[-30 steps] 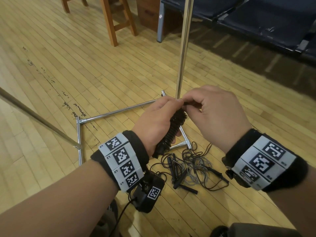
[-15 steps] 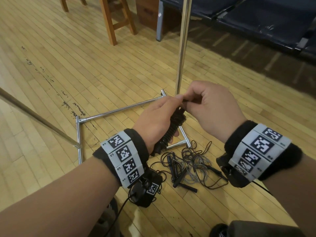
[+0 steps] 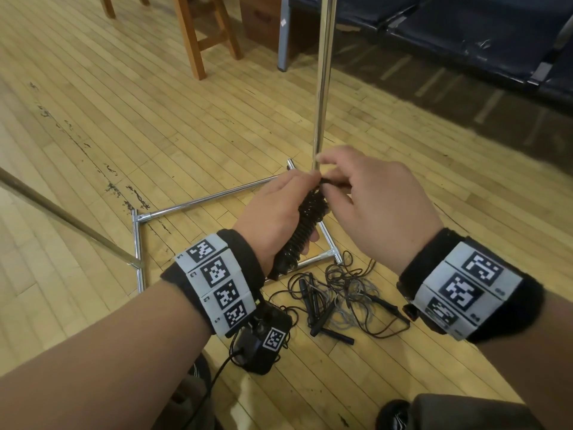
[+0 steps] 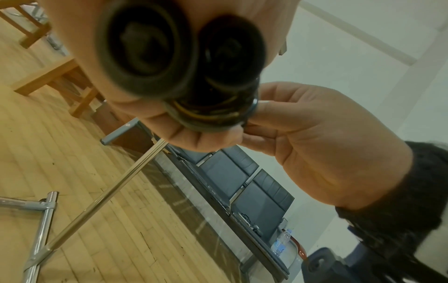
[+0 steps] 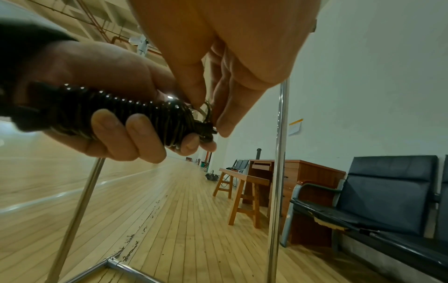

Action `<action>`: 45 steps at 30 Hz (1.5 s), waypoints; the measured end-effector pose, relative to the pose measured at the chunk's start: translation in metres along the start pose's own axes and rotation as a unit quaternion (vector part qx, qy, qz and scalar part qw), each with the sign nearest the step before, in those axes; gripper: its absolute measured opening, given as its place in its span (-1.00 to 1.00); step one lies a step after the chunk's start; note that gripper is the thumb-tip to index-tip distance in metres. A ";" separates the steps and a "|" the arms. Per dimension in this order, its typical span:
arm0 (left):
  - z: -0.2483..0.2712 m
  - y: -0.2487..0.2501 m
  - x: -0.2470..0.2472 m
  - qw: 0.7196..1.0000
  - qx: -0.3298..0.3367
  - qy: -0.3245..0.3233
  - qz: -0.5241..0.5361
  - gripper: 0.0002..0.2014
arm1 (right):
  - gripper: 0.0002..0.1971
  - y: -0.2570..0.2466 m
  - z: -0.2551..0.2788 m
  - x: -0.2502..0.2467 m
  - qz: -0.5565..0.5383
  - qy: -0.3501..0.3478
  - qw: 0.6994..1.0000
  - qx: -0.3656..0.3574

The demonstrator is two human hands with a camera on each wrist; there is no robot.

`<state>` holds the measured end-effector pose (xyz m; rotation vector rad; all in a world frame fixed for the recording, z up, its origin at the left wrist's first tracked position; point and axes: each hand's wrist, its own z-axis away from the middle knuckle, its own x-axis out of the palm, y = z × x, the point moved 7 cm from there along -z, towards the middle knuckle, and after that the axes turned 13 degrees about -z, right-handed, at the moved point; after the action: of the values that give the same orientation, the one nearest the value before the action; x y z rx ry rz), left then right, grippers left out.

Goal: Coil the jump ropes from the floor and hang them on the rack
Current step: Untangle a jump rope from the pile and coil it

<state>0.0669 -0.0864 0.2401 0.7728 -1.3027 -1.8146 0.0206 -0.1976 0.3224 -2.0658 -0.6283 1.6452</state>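
Note:
My left hand (image 3: pixel 279 212) grips a black jump rope bundle (image 3: pixel 305 226), its cord wound tightly round the two handles (image 5: pixel 121 118). In the left wrist view the handle ends (image 4: pixel 179 57) face the camera. My right hand (image 3: pixel 372 206) pinches the cord's end (image 5: pixel 206 126) at the top of the bundle, thumb and fingers curled on it. A tangle of other jump ropes (image 3: pixel 338 296) with black handles lies on the floor below my hands. The chrome rack (image 3: pixel 322 88) has an upright pole just behind my hands and a base frame (image 3: pixel 201 201) on the floor.
A slanted metal rod (image 3: pixel 62 218) crosses the floor at left. Wooden stool legs (image 3: pixel 198 35) and a wooden cabinet stand at the back. Dark padded bench seats (image 3: pixel 465 32) line the wall at right. My shoe (image 3: pixel 393 414) shows at the bottom edge.
My right hand's fingers have shifted at the top of the bundle, the index finger lifting higher near the pole. The left hand keeps its grip on the wound rope.

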 end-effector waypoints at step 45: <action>0.007 0.003 -0.021 0.997 -0.024 -0.044 -0.055 -0.66 | -0.77 0.007 -0.017 0.009 -0.089 -0.036 0.995 -0.010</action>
<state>0.0729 -0.0659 0.2455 0.7593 -1.2885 -1.9794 0.0398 -0.1985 0.3147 -1.9106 -0.8306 1.6226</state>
